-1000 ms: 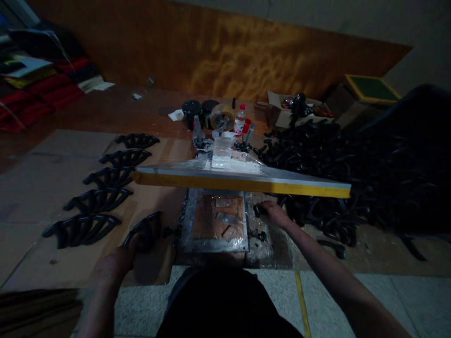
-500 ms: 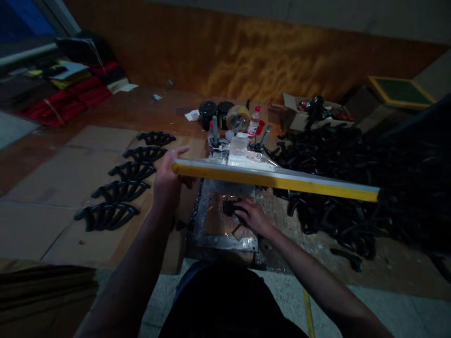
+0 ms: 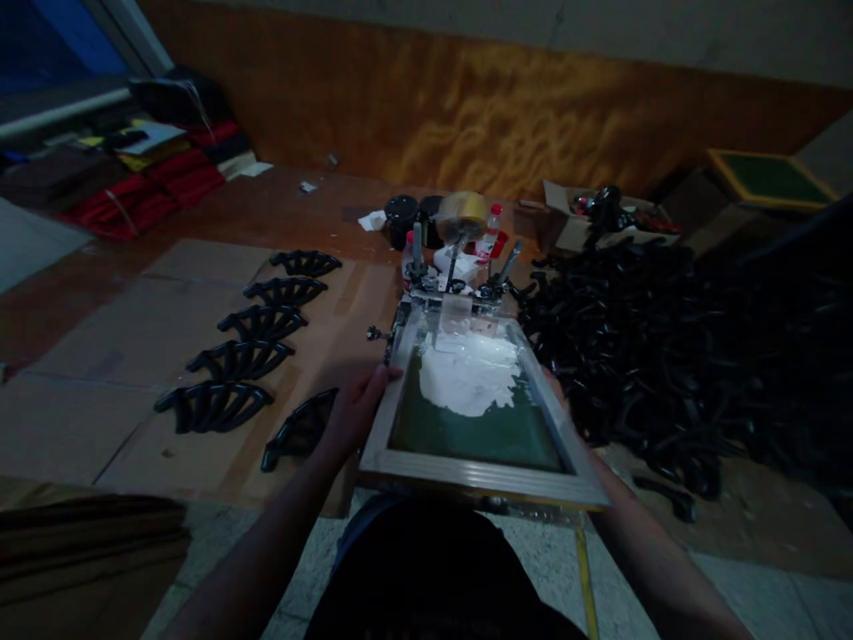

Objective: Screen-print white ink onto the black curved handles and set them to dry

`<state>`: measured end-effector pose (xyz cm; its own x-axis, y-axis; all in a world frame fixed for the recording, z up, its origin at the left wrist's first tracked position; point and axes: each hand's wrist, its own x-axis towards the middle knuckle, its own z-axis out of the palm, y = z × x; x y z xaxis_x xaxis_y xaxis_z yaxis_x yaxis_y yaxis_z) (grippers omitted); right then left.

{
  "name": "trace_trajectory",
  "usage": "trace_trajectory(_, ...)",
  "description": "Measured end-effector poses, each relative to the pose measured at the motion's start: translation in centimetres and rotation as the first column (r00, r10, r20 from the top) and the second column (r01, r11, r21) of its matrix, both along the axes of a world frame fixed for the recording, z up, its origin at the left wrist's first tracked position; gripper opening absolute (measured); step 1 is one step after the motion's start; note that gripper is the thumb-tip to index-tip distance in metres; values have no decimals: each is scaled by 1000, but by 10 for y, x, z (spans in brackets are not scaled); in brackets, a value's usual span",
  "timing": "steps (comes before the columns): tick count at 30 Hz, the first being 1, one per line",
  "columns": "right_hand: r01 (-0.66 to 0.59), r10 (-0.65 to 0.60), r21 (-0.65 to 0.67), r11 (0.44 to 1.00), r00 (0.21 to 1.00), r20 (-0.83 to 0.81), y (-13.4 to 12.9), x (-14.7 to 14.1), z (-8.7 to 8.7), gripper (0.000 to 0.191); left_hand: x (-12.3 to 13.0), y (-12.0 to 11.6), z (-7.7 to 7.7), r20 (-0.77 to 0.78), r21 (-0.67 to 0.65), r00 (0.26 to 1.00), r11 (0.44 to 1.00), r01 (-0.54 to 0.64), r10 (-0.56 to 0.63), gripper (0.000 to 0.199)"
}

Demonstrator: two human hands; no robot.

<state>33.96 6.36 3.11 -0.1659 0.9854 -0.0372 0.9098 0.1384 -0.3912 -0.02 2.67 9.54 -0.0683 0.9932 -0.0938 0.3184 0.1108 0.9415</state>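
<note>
A screen printing frame [image 3: 483,471] lies low before me, with grey metal rails and green mesh. White ink [image 3: 470,378] is spread over the mesh's upper half, and a pale translucent block [image 3: 456,316] stands at the ink's far edge. My left hand [image 3: 356,407] is closed at the left rail, its fingertips against the metal. Beyond the right rail, my right hand [image 3: 554,396] is mostly hidden by the frame, so its fingers do not show. A fanned group of black curved handle-like parts [image 3: 303,427] lies beside my left hand.
More fanned black parts [image 3: 213,406] line the cardboard [image 3: 80,356] at left. A big heap of black parts [image 3: 619,347] covers the right side. Behind the clamp [image 3: 417,253] stand black tubs [image 3: 401,218], a tape roll [image 3: 462,212] and a red-capped bottle [image 3: 491,229].
The frame has swung down from its raised, edge-on position. My right hand has left the dark part beneath it and moved to the frame's right side. My left hand has come down and nearer.
</note>
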Motion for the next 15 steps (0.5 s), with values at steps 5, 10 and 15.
trace_trajectory(5, 139, -129, 299, 944, 990, -53, 38, -25, 34, 52, 1, -20, -76, 35, -203, 998, 978, 52, -46, 74)
trace_trajectory(10, -196, 175, 104, 975, 968, 181, 49, -108, 50, 37, 2, -15, -113, -4, -236, 998, 969, 67, -70, 72)
trace_trajectory(15, -457, 464, -90, 885, 852, 243, 7, -108, 36, 19, 0, -14, -120, 71, -259, 995, 962, 85, -69, 74)
